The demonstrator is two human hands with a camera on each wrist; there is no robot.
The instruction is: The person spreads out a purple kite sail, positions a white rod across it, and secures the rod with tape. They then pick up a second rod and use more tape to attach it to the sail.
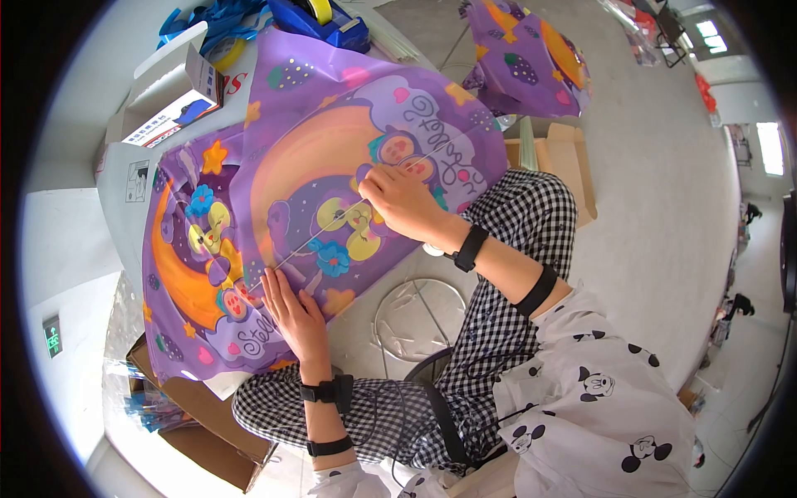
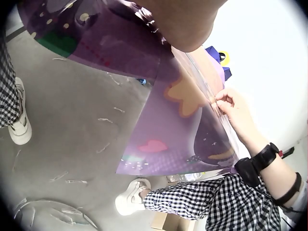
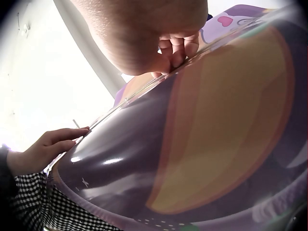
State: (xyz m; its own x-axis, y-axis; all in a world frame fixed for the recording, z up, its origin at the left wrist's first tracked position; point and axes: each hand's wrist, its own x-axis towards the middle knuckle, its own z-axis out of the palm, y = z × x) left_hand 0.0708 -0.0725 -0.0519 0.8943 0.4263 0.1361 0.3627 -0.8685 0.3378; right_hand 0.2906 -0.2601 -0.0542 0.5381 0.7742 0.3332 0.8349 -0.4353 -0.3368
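Note:
A large purple plastic sheet [image 1: 286, 153], printed with a moon and cartoon faces, spreads over the table edge and the person's lap. Across it runs a thin pale rod [image 1: 324, 235], slanting from upper right to lower left. The right hand [image 1: 403, 202] pinches at this rod near the sheet's middle, fingers curled. In the right wrist view its fingertips [image 3: 179, 57] are right on the rod line. The left hand [image 1: 295, 322] rests on the sheet lower down, fingers fairly straight, their tips beside the rod's lower part. Seen from the right wrist, the left hand [image 3: 45, 149] touches the sheet's folded edge.
On the table stand a blue tape dispenser [image 1: 344, 33], an opened white box [image 1: 170, 104] and blue ribbons [image 1: 207, 26]. Another purple printed sheet [image 1: 527, 70] is at the back right above a carton [image 1: 573, 158]. A cardboard box [image 1: 195, 452] sits lower left; a metal ring [image 1: 378, 319] is below.

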